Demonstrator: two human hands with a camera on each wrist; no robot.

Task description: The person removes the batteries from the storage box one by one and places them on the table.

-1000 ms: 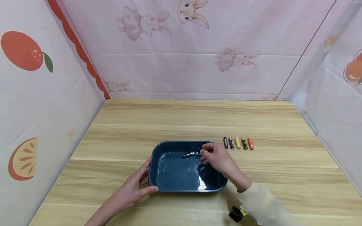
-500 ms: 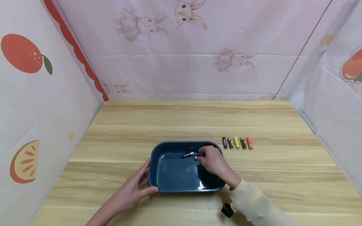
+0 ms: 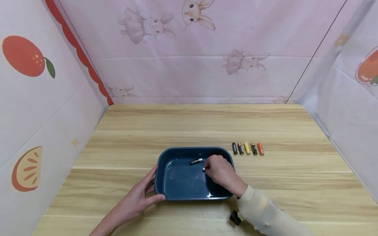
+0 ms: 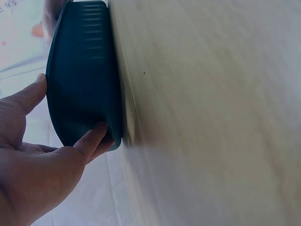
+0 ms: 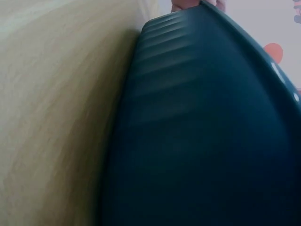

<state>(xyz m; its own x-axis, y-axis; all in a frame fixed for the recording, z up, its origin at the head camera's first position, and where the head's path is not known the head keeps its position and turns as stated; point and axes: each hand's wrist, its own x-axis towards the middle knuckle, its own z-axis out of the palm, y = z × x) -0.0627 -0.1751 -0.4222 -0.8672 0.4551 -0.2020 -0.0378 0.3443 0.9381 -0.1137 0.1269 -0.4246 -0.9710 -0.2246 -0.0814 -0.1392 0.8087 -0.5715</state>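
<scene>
The person's left grip (image 3: 142, 195) is at the tray's 8 o'clock, spread across the corner: the thumb rests by the near rim and the fingers press the outer wall, holding the tray (image 3: 193, 199) steady on the surface (image 3: 133, 141). Inside the tray, near 12 o'clock, a loose battery (image 3: 196, 162) lies slightly tilted, just as it lay a moment ago.

The right grip (image 3: 220, 168) reaches in from the tray's 4 o'clock. Its fingers curl close together, seemingly pinching a held battery; only a silver tip (image 3: 203, 169) shows, and the right wrist view gives mostly the tray's outer wall, so the hold cannot be checked there. That tip is what has changed: half a second ago it sat right beside the loose battery's end, and now it is towards 6 o'clock from it, apart. The two seem to be getting separated, within the tray.

Beyond the tray, towards 5 o'clock, a black object (image 3: 235, 218) shows beside the sleeve (image 3: 274, 213); what it is cannot be told. At 2 o'clock the row (image 3: 247, 148) of five batteries stands unchanged, so this handling has added nothing to it.
</scene>
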